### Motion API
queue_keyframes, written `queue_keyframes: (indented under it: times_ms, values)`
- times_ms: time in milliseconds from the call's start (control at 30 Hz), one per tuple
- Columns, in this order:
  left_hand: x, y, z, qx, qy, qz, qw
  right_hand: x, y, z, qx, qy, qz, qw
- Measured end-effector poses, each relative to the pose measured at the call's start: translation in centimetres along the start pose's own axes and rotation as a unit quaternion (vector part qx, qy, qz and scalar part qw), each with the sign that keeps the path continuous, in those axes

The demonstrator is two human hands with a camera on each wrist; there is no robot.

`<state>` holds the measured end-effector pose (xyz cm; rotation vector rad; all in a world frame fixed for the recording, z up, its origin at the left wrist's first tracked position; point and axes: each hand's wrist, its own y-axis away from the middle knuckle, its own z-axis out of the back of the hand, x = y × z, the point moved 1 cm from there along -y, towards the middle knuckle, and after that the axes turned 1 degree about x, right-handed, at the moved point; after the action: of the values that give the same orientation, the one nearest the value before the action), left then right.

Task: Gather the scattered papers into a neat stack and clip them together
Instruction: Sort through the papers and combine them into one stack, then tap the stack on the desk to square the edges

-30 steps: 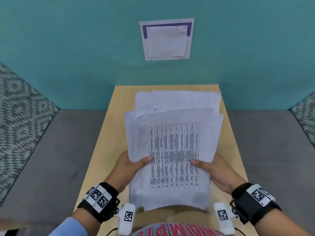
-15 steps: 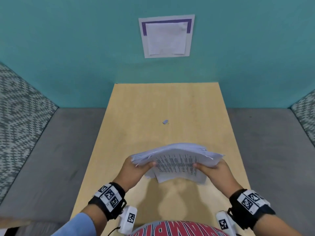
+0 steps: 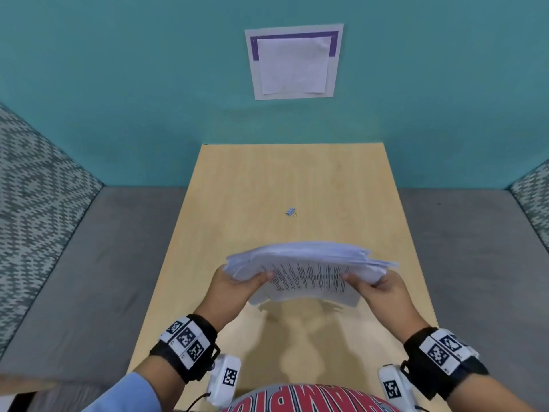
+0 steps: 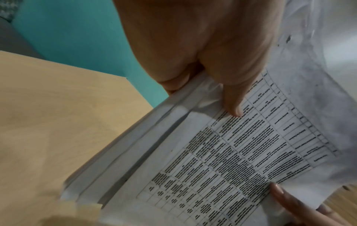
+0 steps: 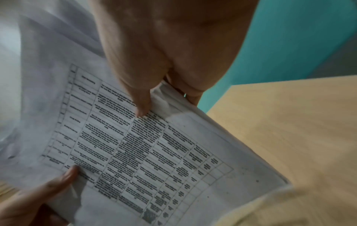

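Observation:
A bundle of white papers [image 3: 309, 269] with a printed table on its near face is held upright over the wooden table [image 3: 237, 179]. My left hand [image 3: 237, 285] grips the bundle's left edge, thumb on the printed page. My right hand [image 3: 377, 288] grips the right edge the same way. The top edges of the sheets fan unevenly. A small binder clip [image 3: 290, 211] lies alone on the table beyond the papers. In the left wrist view my thumb [image 4: 231, 105] presses the page [image 4: 241, 152]; the right wrist view shows the thumb [image 5: 142, 107] on the sheet [image 5: 144, 152].
A teal wall with a pinned sheet [image 3: 294, 62] stands behind the table's far edge. Grey upholstered seating [image 3: 89, 278] flanks the table on both sides, with patterned cushions [image 3: 32, 188] at the left and far right.
The papers were tipped from facing me to standing on edge and lowered toward the table. That uncovered the binder clip. Both hands kept their hold.

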<state>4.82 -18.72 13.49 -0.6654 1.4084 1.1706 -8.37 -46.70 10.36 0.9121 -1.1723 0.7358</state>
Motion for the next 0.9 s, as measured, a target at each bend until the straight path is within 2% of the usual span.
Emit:
queue_keyframes:
  times_ms: [100, 233, 333, 500, 600, 667, 733, 800, 833, 900]
  values:
    - [-0.4, 0.2, 0.0, 0.018, 0.024, -0.007, 1.0, 0.8, -0.1, -0.1, -0.005, -0.03, 0.006, 1.0]
    - [0.5, 0.0, 0.2, 0.078, -0.086, -0.006, 0.993, 0.1, 0.4, -0.7, 0.025, -0.03, -0.015, 0.999]
    - [0.2, -0.3, 0.5, 0.058, -0.119, -0.02, 0.991, 0.2, 0.0, -1.1, 0.01, -0.041, -0.031, 0.999]
    - [-1.4, -0.3, 1.4, 0.027, -0.061, -0.034, 0.997, 2.4, -0.1, -0.8, 0.002, -0.058, -0.003, 0.998]
    - [-1.6, -0.4, 1.7, 0.049, -0.093, -0.033, 0.994, 2.2, 0.2, -0.5, 0.036, -0.038, 0.025, 0.998]
    - [-1.5, -0.4, 2.0, 0.041, -0.113, -0.036, 0.992, 1.5, 0.1, -0.6, 0.058, -0.018, 0.031, 0.998]
    - [-2.1, -0.4, 2.1, 0.026, -0.147, -0.067, 0.986, 1.1, 0.0, -0.6, 0.065, -0.004, 0.036, 0.997]
    - [-3.5, -0.1, 2.3, 0.018, -0.231, -0.138, 0.963, 0.9, -0.3, -0.7, 0.072, 0.009, 0.04, 0.997]
    - [-4.4, 0.0, 2.3, 0.013, -0.297, -0.195, 0.935, 0.9, -0.5, -0.9, 0.073, 0.009, 0.038, 0.997]
    - [-6.5, 0.3, 1.6, 0.023, -0.425, -0.304, 0.852, 1.1, -0.7, -1.2, 0.073, 0.01, 0.037, 0.997]
